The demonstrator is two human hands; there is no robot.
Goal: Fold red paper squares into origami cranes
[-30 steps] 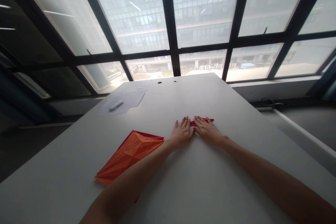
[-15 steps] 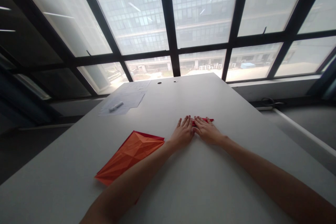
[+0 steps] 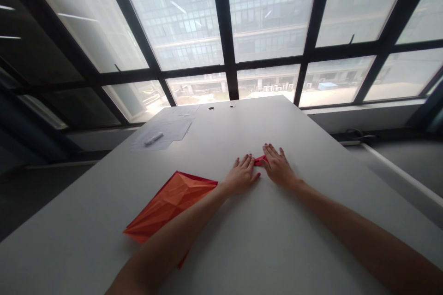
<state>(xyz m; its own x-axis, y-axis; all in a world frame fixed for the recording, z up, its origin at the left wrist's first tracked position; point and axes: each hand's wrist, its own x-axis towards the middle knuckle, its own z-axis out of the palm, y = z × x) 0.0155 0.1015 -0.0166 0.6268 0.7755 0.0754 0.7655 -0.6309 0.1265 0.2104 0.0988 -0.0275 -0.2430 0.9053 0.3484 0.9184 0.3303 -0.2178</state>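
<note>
A small strip of folded red paper lies on the white table, partly covered by both hands. My left hand rests flat over its left end, fingers stretched out and thumb apart. Over the right part lies my right hand, palm down with its fingers extended. Only the middle of the red paper shows between the hands. Left of my left forearm sits a larger folded sheet of orange paper with creases and a red underside, partly hidden by the arm.
White paper sheets lie at the table's far left, with a whitish marker-like stick on them. The white table reaches toward a framed window wall. A red paper tip shows beside my left forearm.
My right hand has shifted right and turned so its fingers point farther away, uncovering the red paper's middle and covering its right end. My left hand stays nearly in place.
</note>
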